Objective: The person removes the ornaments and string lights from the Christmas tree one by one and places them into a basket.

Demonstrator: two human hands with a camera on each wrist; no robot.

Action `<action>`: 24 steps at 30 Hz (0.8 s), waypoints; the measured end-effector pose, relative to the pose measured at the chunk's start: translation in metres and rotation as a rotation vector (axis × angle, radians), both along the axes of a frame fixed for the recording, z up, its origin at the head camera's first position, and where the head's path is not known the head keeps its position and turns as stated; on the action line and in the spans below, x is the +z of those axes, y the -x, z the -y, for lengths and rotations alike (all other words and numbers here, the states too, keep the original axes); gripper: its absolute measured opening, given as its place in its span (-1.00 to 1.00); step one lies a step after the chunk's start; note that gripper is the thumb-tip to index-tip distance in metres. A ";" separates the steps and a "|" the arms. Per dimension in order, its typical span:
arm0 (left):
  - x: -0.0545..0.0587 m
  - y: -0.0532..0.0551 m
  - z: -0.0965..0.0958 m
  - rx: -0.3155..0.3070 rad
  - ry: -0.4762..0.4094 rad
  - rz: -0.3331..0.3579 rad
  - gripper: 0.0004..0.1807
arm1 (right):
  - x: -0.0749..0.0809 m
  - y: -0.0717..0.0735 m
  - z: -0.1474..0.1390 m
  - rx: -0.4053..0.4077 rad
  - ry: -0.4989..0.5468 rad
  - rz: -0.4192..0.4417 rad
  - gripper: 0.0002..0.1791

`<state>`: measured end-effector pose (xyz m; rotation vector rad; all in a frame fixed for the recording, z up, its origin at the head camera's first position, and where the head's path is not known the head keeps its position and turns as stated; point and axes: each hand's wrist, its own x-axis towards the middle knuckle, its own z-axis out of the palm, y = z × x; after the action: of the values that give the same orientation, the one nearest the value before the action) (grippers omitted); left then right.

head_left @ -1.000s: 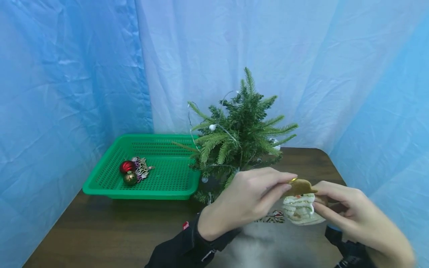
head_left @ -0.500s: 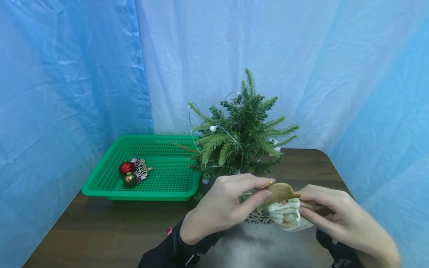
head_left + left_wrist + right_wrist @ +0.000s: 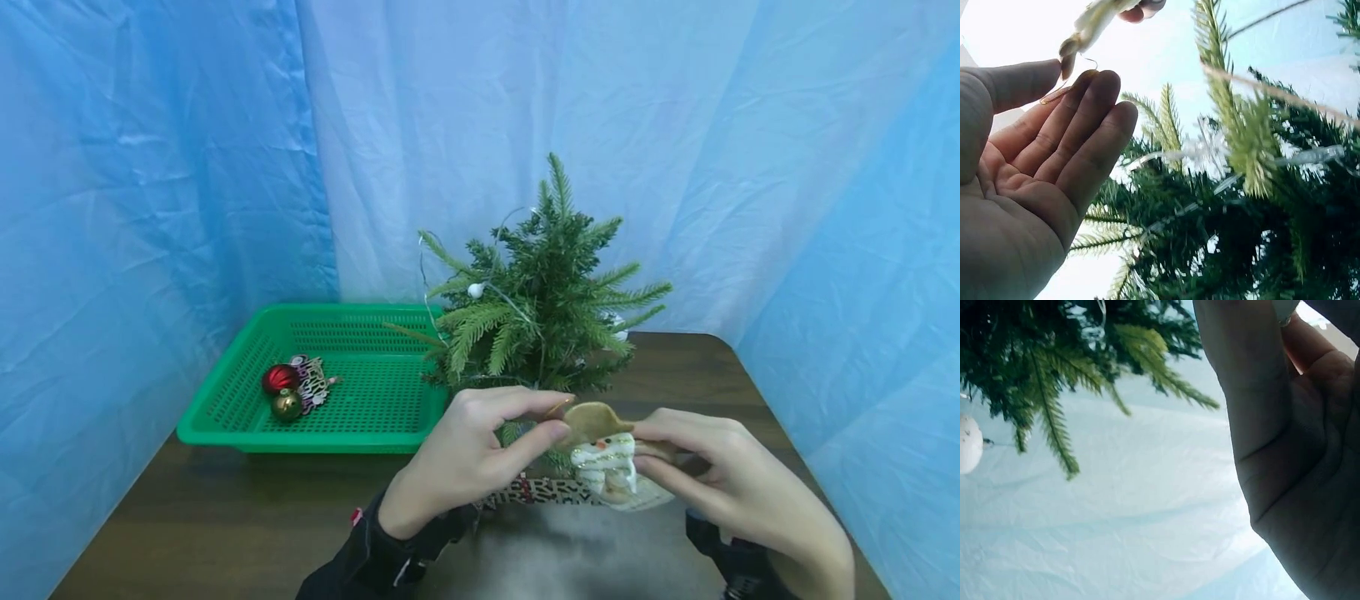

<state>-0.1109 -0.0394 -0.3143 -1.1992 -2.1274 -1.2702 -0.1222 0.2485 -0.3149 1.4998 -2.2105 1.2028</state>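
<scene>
Between the hands hangs a snowman ornament [image 3: 606, 468] with a tan hat and white, gold-lined body. My right hand [image 3: 727, 462] pinches its right side between thumb and fingers. My left hand [image 3: 476, 437] holds it at the hat, where a gold hanging loop [image 3: 558, 407] shows between index finger and thumb. In the left wrist view the left thumb touches the hat's end and the thin gold loop [image 3: 1054, 95] lies by the fingertips. A small green Christmas tree [image 3: 547, 308] stands right behind both hands. The right wrist view shows mostly the right palm [image 3: 1297, 462]; the ornament is nearly hidden there.
A green plastic basket [image 3: 300, 442] stands to the left with a red ball [image 3: 280, 379], a gold ball [image 3: 287, 406] and a lettered ornament [image 3: 313, 383]. A letter banner [image 3: 540, 490] lies below the hands. Wire lights [image 3: 510, 304] and a white ball [image 3: 969, 444] hang on the tree.
Both hands and the snowman ornament have moved left together, from right of the tree to in front of its lower branches. Both hands keep hold of the ornament.
</scene>
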 end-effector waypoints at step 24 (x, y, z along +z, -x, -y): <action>0.000 0.010 0.024 -0.014 0.038 0.174 -0.68 | 0.001 0.006 0.028 -0.075 -0.040 0.037 -0.57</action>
<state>-0.1205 -0.0636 -0.3146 -1.1586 -2.2787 -1.3922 -0.1278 0.2203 -0.3143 1.4061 -2.3065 1.1797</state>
